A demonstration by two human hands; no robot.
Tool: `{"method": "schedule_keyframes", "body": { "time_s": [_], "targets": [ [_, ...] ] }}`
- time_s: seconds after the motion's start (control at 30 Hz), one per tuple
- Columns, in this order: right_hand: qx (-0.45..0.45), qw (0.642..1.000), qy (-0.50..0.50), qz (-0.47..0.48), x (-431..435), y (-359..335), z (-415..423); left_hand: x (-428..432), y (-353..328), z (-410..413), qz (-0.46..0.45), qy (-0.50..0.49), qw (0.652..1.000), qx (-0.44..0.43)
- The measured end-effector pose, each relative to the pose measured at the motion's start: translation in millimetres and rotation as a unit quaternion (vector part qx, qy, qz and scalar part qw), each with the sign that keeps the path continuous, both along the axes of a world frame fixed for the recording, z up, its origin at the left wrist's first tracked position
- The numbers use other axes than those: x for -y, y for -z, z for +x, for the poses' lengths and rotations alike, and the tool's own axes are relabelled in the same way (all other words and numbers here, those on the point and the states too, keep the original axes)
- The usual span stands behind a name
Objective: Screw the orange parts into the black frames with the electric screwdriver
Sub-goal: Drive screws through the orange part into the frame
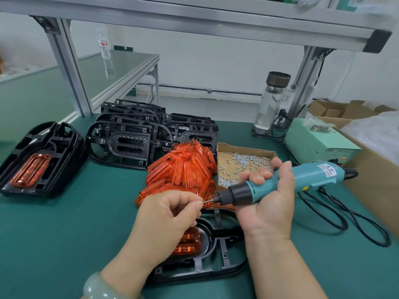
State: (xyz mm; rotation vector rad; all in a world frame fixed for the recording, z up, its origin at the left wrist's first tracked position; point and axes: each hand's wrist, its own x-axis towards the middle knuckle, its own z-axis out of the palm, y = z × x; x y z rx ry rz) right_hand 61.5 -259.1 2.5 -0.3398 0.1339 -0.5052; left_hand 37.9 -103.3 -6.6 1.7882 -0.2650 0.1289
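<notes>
My right hand point(268, 198) grips the teal electric screwdriver point(280, 182), held sideways with its bit pointing left. My left hand point(170, 212) pinches a small screw point(206, 201) at the bit's tip. Under both hands a black frame point(218, 253) lies on the green mat, with an orange part point(190, 242) seated in it and partly hidden by my left hand. A heap of orange parts point(183, 169) lies just behind. Further back stand stacks of black frames point(129, 134). At far left rests another black frame point(43, 156) that holds an orange part point(32, 170).
A cardboard tray of loose screws point(241, 162) sits right of the orange heap. A pale green power box point(319, 141), a glass bottle point(269, 102) and cardboard boxes point(371, 169) stand at the right. The screwdriver's black cable point(356, 221) loops over the mat. Aluminium posts point(69, 67) rise behind.
</notes>
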Motion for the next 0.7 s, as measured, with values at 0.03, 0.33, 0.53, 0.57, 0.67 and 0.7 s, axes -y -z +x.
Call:
{"method": "schedule_keyframes", "body": {
  "time_s": [0.03, 0.33, 0.53, 0.57, 0.67, 0.7],
  "targets": [
    [0.0, 1.0, 0.0, -0.001, 1.6, 0.0, -0.3, -2.1, -1.0, 1.1, 0.012, 0.004, 1.0, 0.003],
    [-0.021, 0.999, 0.012, -0.033, 19.0, -1.5, 1.4, -50.8, 0.4, 6.3, 0.341, 0.084, 0.936, -0.015],
    [-0.024, 0.997, 0.0, -0.074, 18.2, -2.9, 1.4, -37.5, 0.8, 1.3, 0.46, 0.075, 0.884, 0.043],
    [-0.025, 0.996, -0.003, -0.08, 19.2, -3.1, 1.3, -33.5, 1.7, 0.2, 0.462, 0.077, 0.882, 0.053],
    [-0.025, 0.995, -0.021, -0.098, 23.0, -3.9, -0.2, -22.0, 6.5, -1.3, 0.463, 0.085, 0.879, 0.079],
    [-0.024, 0.994, -0.025, -0.108, 24.9, -4.0, -1.1, -19.2, 7.9, -1.0, 0.457, 0.088, 0.881, 0.082]
  ]
}}
